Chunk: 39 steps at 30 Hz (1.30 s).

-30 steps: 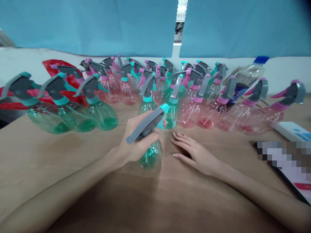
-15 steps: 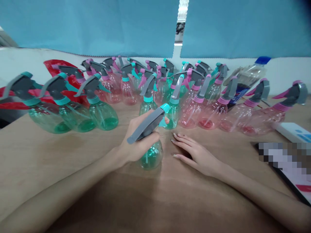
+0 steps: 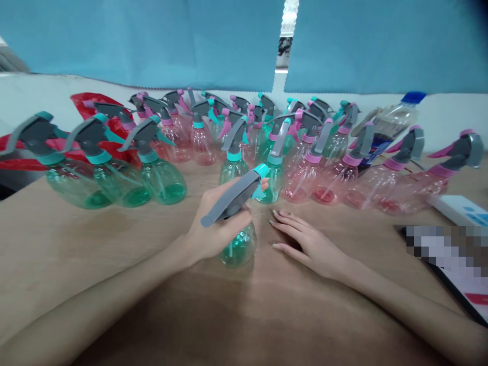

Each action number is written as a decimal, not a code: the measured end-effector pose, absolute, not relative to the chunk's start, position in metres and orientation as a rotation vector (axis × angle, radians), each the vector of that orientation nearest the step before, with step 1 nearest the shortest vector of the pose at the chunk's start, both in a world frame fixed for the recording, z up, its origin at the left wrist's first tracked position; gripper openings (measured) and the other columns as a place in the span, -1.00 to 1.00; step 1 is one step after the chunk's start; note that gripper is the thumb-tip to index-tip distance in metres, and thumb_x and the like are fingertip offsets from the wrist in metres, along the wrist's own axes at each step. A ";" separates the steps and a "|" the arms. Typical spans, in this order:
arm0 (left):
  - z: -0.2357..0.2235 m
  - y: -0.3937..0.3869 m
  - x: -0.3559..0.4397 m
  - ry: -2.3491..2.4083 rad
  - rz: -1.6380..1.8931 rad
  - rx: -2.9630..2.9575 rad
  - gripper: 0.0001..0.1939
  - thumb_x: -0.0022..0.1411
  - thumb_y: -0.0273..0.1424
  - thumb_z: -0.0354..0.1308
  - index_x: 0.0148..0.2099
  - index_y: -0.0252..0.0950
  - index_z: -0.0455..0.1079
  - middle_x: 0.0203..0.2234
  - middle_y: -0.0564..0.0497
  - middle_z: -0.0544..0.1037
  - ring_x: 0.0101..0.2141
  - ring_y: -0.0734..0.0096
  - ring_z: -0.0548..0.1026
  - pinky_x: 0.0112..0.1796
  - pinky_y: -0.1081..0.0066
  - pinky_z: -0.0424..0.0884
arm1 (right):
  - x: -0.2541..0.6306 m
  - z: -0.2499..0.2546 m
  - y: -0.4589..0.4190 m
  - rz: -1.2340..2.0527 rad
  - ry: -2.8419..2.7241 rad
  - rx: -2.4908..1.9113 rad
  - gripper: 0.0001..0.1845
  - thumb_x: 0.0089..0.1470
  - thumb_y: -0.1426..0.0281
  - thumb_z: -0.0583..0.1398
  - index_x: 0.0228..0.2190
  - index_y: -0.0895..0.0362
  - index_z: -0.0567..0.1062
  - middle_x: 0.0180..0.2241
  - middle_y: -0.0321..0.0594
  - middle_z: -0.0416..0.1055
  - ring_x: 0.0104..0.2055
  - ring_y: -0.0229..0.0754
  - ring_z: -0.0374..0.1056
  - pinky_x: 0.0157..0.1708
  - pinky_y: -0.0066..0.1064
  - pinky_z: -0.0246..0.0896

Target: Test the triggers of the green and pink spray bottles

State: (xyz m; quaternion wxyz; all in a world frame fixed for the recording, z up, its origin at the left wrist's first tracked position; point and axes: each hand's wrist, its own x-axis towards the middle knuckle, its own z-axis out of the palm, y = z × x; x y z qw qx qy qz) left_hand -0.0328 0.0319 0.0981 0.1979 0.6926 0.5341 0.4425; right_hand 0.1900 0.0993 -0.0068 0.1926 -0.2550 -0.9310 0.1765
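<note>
Wrapped round the neck of a green spray bottle (image 3: 239,246) is my left hand (image 3: 213,223); the bottle has a grey head and a turquoise nozzle pointing away to the right. It stands upright on the wooden table (image 3: 183,305), and a fingertip shows by its turquoise trigger. My right hand (image 3: 305,241) lies flat on the table to the right of it, fingers apart, holding nothing. Just beyond the hands stand another green spray bottle (image 3: 273,183) and a pink spray bottle (image 3: 299,183).
Several green spray bottles (image 3: 163,183) stand at left, with a red plastic bag (image 3: 91,104) behind. Pink ones (image 3: 407,190) line the right. A blue-capped clear bottle (image 3: 394,119) leans at the back. A white box (image 3: 459,208) and a partly blurred flat item (image 3: 446,274) lie at right.
My left hand keeps its hold on the spray bottle; the finger at its trigger has shifted slightly. My right hand stays put. The whole view has drifted a little.
</note>
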 end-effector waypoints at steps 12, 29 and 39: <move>0.098 0.032 -0.034 1.403 1.281 1.835 -0.58 0.06 -0.49 0.07 0.01 -0.24 0.44 -0.36 0.06 0.49 -0.41 0.38 0.39 -0.26 0.36 0.38 | 0.190 -0.007 0.099 0.487 -2.629 -0.712 -0.45 0.23 0.14 0.08 0.18 0.08 0.29 0.24 -0.09 0.20 0.30 0.01 0.05 0.25 0.03 0.01; 0.102 0.034 -0.033 1.320 1.324 1.827 -0.64 0.03 -0.52 0.08 -0.09 -0.23 0.46 -0.22 0.02 0.55 -0.32 0.34 0.47 -0.21 0.35 0.40 | 0.190 -0.007 0.099 0.462 -2.636 -0.713 -0.45 0.23 0.13 0.07 0.17 0.11 0.30 0.25 -0.07 0.18 0.30 0.00 0.05 0.25 0.02 0.01; 0.106 0.036 -0.034 1.445 1.276 1.941 -0.80 0.00 -0.47 0.06 -0.28 -0.15 0.40 -0.52 0.11 0.40 -0.52 0.34 0.32 -0.43 0.33 0.28 | 0.190 -0.008 0.100 0.481 -2.630 -0.719 -0.45 0.23 0.13 0.08 0.17 0.11 0.31 0.24 -0.09 0.19 0.30 0.00 0.04 0.26 0.00 0.00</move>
